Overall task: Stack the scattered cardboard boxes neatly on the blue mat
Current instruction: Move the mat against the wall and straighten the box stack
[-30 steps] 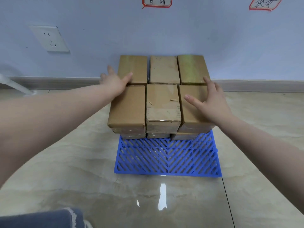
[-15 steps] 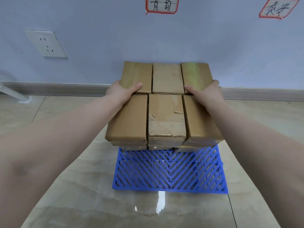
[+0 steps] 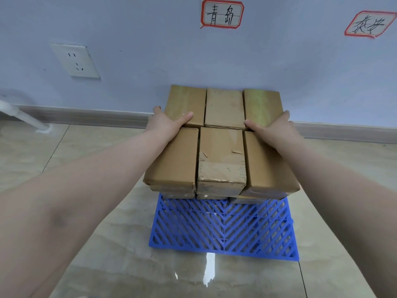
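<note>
Indoors | glossy tile floor [image 3: 107, 265] | blue mat [image 3: 223, 231] | both hands' grip clasps cardboard boxes [image 3: 221, 155]

A white socket [image 3: 75, 60] sits on the pale blue wall [image 3: 150, 50] left of two red-bordered handwritten labels [image 3: 222, 14] [image 3: 370, 24], above a grey skirting [image 3: 86, 117], a white pipe [image 3: 23, 116] and glossy beige tiles [image 3: 107, 265].

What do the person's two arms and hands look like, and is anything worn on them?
Both forearms are bare as far as the view shows: no sleeve, glove, watch or bracelet. The left hand and the right hand show no ring. The nails are short and unpainted.
</note>
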The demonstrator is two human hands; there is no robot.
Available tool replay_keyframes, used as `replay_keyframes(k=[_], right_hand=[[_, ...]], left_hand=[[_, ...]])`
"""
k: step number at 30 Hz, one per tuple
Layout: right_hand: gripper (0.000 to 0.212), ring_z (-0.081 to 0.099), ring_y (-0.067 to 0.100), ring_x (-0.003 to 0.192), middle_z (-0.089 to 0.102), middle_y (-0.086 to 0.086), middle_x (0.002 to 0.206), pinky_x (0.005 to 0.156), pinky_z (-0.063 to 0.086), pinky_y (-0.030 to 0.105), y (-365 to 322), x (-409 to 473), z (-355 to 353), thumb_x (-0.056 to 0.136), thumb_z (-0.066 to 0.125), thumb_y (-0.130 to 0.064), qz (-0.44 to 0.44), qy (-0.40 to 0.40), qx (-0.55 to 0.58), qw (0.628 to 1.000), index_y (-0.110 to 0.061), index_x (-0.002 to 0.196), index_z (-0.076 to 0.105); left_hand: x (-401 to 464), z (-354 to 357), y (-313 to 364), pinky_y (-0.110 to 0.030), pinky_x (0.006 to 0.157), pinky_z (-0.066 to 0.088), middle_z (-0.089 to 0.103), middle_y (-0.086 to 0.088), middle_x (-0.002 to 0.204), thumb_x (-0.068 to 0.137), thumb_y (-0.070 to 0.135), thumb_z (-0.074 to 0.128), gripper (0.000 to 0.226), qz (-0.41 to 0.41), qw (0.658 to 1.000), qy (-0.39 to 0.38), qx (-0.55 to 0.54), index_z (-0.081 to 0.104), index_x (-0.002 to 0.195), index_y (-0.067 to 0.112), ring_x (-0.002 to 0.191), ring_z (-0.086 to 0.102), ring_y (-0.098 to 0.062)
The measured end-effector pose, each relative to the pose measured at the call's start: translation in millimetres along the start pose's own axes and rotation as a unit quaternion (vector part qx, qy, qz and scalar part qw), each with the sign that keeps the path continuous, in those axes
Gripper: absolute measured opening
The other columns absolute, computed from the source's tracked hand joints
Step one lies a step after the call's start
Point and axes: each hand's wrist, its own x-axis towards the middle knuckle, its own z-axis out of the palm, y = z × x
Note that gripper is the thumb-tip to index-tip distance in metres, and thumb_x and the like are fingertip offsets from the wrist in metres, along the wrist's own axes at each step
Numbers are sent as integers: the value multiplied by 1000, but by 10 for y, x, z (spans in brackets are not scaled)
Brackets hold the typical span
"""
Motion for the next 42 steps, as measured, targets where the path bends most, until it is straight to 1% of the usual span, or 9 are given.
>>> replay_keyframes(k=[4, 9, 14, 18, 22, 27, 32, 38, 42], right_hand=[[123, 36, 35, 136, 30, 15, 152, 102, 37, 50, -35, -205, -100, 66, 59, -80, -51, 12, 3, 999, -18, 155, 2], [83, 48, 23, 123, 52, 7, 130, 103, 40, 42, -35, -813, -141, 76, 60, -69, -137, 105, 198, 965, -15, 137, 43], [28, 54, 12, 59, 58, 3, 66, 55, 44, 23, 109, -1610, 135, 95, 58, -35, -71, 84, 608, 787, -7, 89, 56], [47, 36, 20, 58, 39, 4, 57, 57, 34, 34, 450, -2011, 745, 85, 59, -52, 44, 50, 608, 791, -15, 60, 44], [43, 50, 18, 73, 52, 3, 78, 71, 45, 34, 753, -2083, 1014, 84, 63, -56, 255, -22, 616, 745, -14, 79, 52], [83, 39, 22, 139, 38, 9, 150, 109, 41, 41, 810, -1847, 992, 76, 70, -58, 254, -172, 706, 638, -23, 144, 38], [71, 57, 20, 120, 65, 6, 126, 104, 44, 42, 762, -1608, 880, 75, 69, -62, 198, -179, 710, 651, -18, 130, 59], [73, 63, 25, 114, 67, 10, 124, 97, 50, 47, 734, -1616, 826, 72, 73, -60, 202, -179, 711, 649, -21, 131, 56], [115, 49, 24, 128, 44, -2, 147, 94, 49, 54, 701, -1616, 795, 59, 77, -68, 242, -90, 710, 655, -38, 151, 15]], left_hand=[[-105, -56, 82, -45, 104, 38, 41, -13, 143, 66, 79, 58, 106, 41, 992, 80, 85, 29, 147, 16, 131, 43, -32], [-393, -129, 182, -45, 107, 36, 43, -12, 140, 76, 72, 56, 87, 127, 984, 86, 91, 39, 141, 17, 129, 44, -31], [-1398, -92, 200, -29, 90, 47, 58, 2, 105, 85, 52, 59, 39, 252, 961, -111, -19, 55, 107, 20, 98, 55, -10], [-2215, 86, -146, -31, 80, 54, 64, 0, 85, 74, 61, 54, 51, 28, 944, -293, -147, 60, 90, 14, 79, 61, -11], [-2222, 296, -472, -27, 88, 52, 65, -4, 114, 71, 66, 61, 74, -173, 903, -355, -169, 57, 119, 10, 103, 64, -14], [-1917, 563, -330, -27, 106, 42, 52, -13, 137, 71, 64, 66, 97, -186, 892, -335, -238, 40, 141, 3, 116, 56, -18], [-1828, 630, -298, -33, 106, 45, 57, -14, 128, 61, 73, 69, 109, -196, 891, -320, -256, 41, 140, 4, 114, 59, -21], [-1798, 638, -306, -32, 103, 46, 59, -13, 127, 62, 78, 61, 106, -196, 892, -317, -257, 43, 137, 5, 112, 59, -19], [-1804, 629, -294, -35, 106, 44, 58, -15, 128, 65, 80, 57, 107, -205, 891, -319, -251, 40, 139, 3, 116, 57, -22]])
